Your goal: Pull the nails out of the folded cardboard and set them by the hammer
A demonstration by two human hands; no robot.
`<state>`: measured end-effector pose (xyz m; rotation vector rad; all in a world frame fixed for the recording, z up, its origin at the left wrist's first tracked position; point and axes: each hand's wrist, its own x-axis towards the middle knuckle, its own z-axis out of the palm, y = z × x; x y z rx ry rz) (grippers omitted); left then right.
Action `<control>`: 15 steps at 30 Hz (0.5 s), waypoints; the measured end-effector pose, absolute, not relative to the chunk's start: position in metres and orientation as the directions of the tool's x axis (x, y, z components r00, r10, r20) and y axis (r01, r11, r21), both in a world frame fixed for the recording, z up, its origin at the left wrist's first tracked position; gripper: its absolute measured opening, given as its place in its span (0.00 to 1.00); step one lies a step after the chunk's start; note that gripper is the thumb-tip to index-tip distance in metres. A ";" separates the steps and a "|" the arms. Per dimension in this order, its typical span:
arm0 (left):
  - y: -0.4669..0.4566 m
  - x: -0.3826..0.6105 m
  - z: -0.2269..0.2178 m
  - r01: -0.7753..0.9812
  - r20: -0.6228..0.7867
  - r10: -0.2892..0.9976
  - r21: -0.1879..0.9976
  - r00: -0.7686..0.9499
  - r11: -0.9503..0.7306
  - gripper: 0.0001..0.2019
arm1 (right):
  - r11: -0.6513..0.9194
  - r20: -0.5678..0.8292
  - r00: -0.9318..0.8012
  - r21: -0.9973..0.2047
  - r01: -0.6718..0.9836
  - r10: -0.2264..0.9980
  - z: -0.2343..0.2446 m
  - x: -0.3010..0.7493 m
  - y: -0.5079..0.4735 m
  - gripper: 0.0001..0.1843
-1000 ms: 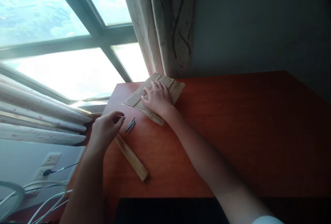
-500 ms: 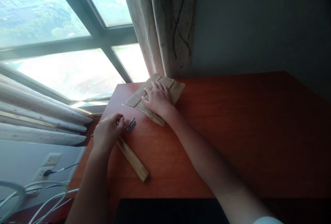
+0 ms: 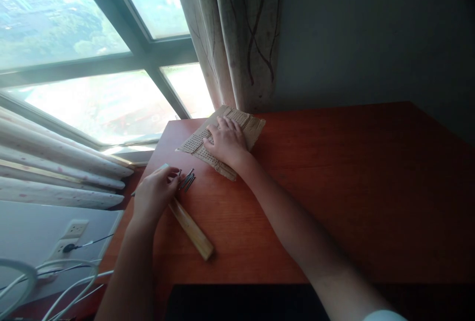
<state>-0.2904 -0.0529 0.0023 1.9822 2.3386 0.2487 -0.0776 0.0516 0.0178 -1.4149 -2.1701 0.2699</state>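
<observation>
My left hand point(image 3: 158, 188) is closed in a pinch at the left of the table, with a thin dark nail point(image 3: 180, 172) showing at its fingertips. Right beside those fingers lies a small pile of nails point(image 3: 188, 180). A wooden handle point(image 3: 193, 231) runs out from under this hand toward the front; its far end is hidden, and a bit of metal peeks out left of the wrist. My right hand point(image 3: 227, 142) rests with fingers spread on a folded piece of brown cardboard point(image 3: 253, 130) dotted with rows of small holes.
The reddish wooden table point(image 3: 315, 187) reaches far to the right, against a grey wall. A window and curtains point(image 3: 237, 29) border its back left corner. Left of the table are a wall socket point(image 3: 74, 229) with a plug and several loose white cables point(image 3: 70, 264).
My left hand has shifted slightly at the nail pile, and a nail now shows upright at its fingertips. My right hand and the cardboard have stayed put.
</observation>
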 end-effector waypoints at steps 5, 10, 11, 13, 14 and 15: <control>-0.053 -0.295 -0.004 0.967 0.063 0.985 0.213 -0.159 0.143 0.15 | 0.431 0.314 -0.315 -0.437 0.789 0.895 0.019 -0.077 0.051 0.24; -0.055 -0.295 -0.004 0.969 0.078 0.984 0.202 -0.158 0.140 0.17 | 0.431 0.315 -0.316 -0.429 0.793 0.895 0.017 -0.077 0.051 0.24; -0.055 -0.295 -0.003 0.969 0.078 0.984 0.206 -0.158 0.139 0.17 | 0.432 0.317 -0.315 -0.428 0.794 0.894 0.017 -0.077 0.052 0.24; -0.056 -0.293 -0.002 0.967 0.083 0.983 0.210 -0.165 0.145 0.18 | 0.433 0.320 -0.316 -0.426 0.794 0.893 0.017 -0.077 0.052 0.24; -0.056 -0.292 -0.001 0.966 0.087 0.982 0.210 -0.171 0.149 0.18 | 0.434 0.320 -0.317 -0.425 0.794 0.893 0.017 -0.077 0.052 0.24; -0.057 -0.290 0.000 0.966 0.092 0.980 0.209 -0.175 0.153 0.18 | 0.434 0.319 -0.317 -0.425 0.795 0.893 0.017 -0.077 0.052 0.24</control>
